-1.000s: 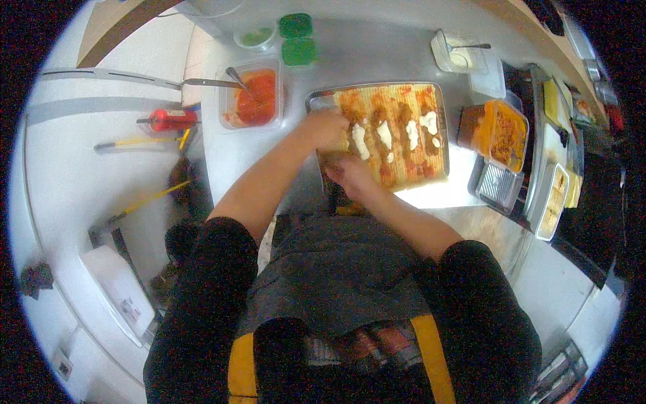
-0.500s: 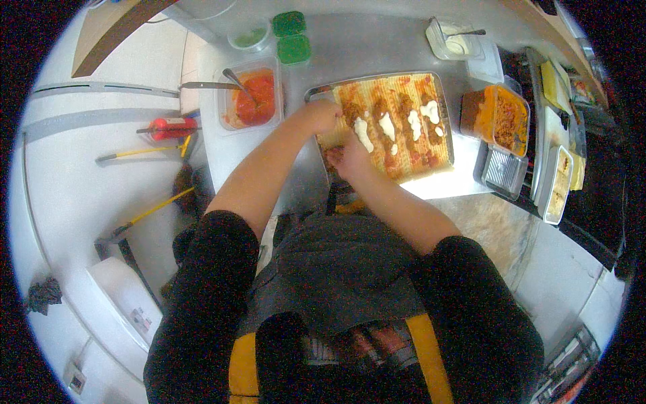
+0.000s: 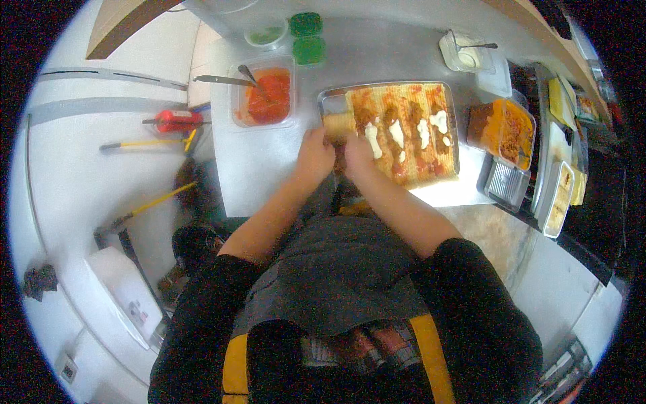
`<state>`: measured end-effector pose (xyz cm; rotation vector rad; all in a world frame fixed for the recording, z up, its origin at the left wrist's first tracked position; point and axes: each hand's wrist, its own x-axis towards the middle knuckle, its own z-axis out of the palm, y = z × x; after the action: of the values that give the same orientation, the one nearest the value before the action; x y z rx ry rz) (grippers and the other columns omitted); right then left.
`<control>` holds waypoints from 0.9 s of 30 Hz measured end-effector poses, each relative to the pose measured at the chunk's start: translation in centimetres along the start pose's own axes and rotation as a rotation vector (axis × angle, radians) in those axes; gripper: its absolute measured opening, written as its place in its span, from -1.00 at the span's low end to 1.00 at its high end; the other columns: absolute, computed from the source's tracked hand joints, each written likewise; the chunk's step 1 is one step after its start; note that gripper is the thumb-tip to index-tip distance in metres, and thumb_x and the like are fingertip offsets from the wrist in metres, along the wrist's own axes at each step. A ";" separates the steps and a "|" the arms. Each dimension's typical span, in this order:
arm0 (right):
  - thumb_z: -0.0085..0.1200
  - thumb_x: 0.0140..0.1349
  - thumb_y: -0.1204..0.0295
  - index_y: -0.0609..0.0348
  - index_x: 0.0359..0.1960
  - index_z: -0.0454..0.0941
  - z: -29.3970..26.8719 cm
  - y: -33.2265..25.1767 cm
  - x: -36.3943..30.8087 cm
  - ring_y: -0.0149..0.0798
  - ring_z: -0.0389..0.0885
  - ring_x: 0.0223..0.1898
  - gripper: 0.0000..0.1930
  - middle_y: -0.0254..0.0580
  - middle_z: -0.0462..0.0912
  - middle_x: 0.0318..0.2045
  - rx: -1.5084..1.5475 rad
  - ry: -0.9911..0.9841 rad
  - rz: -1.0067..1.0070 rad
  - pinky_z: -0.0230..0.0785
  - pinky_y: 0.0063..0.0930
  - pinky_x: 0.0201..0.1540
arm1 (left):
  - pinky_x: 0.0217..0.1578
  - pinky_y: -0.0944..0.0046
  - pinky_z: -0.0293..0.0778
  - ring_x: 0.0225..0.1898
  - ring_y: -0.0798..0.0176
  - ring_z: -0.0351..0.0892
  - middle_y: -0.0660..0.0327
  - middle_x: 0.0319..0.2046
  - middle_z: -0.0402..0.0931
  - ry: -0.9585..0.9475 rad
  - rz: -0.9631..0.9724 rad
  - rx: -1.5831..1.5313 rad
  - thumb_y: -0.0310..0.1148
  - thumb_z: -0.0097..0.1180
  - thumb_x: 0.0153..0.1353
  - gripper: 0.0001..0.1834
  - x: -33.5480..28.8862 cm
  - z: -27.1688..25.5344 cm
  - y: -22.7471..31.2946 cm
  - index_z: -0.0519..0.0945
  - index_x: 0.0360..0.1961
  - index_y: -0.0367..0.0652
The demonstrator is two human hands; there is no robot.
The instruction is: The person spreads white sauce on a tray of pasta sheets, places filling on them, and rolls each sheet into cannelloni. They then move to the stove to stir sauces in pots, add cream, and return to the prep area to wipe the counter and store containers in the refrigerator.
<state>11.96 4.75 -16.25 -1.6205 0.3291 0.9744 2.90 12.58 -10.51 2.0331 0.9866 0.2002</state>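
Both my hands are at the near left corner of a metal baking tray [image 3: 332, 104]. Between them is a ridged pale-yellow lasagna sheet [image 3: 338, 124]. My left hand [image 3: 316, 153] closes on its left side, my right hand [image 3: 357, 153] on its right; the fingertips are partly hidden and blurred. In the tray, ridged lasagna sheets [image 3: 412, 95] bear red sauce, brown meat sauce and elongated dollops of white sauce [image 3: 397, 135]. The tray's far left part shows bare metal.
Left of the tray stands a plastic tub of red sauce [image 3: 266, 101] with a spoon and a knife. Green-lidded containers [image 3: 308, 50] are behind. To the right are a white-sauce tub [image 3: 464, 54], a meat-sauce container [image 3: 515, 135] and a long white dish [image 3: 556, 200].
My left hand has moved from the tray's left rim toward me, beside my right hand. The lasagna sheet now shows upright between the hands. The whole view has shifted slightly.
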 end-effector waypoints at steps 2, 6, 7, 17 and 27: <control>0.11 0.25 0.21 0.39 -0.02 0.51 0.5 0.1 0.3 -0.14 0.56 -0.29 -0.56 -0.02 0.65 -0.27 0.087 0.005 -0.013 0.42 -0.23 -0.19 | 0.12 -0.07 0.39 0.07 -0.27 0.44 -0.19 -0.01 0.49 0.015 -0.010 -0.020 -0.55 -0.03 0.15 -0.61 -0.5 0.3 -0.8 0.50 0.04 -0.29; 0.18 0.22 0.20 0.42 -0.02 0.50 1.1 -0.5 0.7 -0.13 0.58 -0.20 -0.52 0.01 0.65 -0.22 0.160 0.024 -0.038 0.42 -0.21 -0.12 | 0.16 -0.05 0.37 0.10 -0.26 0.43 -0.19 -0.01 0.50 0.072 -0.022 -0.067 -0.53 -0.02 0.18 -0.57 0.5 1.0 -1.8 0.49 0.11 -0.30; 0.19 0.20 0.22 0.42 -0.02 0.50 1.1 -0.8 0.7 -0.13 0.58 -0.21 -0.52 0.01 0.65 -0.22 0.117 0.036 -0.045 0.42 -0.22 -0.12 | 0.17 -0.04 0.37 0.11 -0.25 0.43 -0.19 0.00 0.50 0.081 -0.033 -0.088 -0.53 -0.02 0.19 -0.56 0.8 1.0 -1.9 0.49 0.13 -0.31; 0.19 0.14 0.30 0.35 -0.05 0.52 2.3 -3.6 0.8 -0.12 0.58 -0.26 -0.59 -0.02 0.63 -0.24 -0.004 0.026 -0.063 0.44 -0.22 -0.18 | 0.19 0.04 0.38 0.14 -0.15 0.49 -0.15 0.09 0.53 0.020 -0.155 -0.202 -0.38 0.04 0.26 -0.52 2.3 -0.6 -2.0 0.48 0.21 -0.22; -0.03 0.36 0.24 0.21 -0.01 0.49 4.1 -3.4 6.5 -0.04 0.65 -0.18 -0.68 -0.07 0.63 -0.14 0.192 -0.120 0.056 0.57 -0.12 -0.17 | 0.15 0.09 0.43 0.10 -0.05 0.56 -0.10 0.08 0.55 0.008 -0.215 -0.228 -0.36 0.01 0.27 -0.54 3.2 0.3 -4.1 0.49 0.19 -0.26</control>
<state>16.54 11.39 -18.67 -1.3794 0.3759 1.0457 2.84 16.09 -14.43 1.7082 1.1258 0.1961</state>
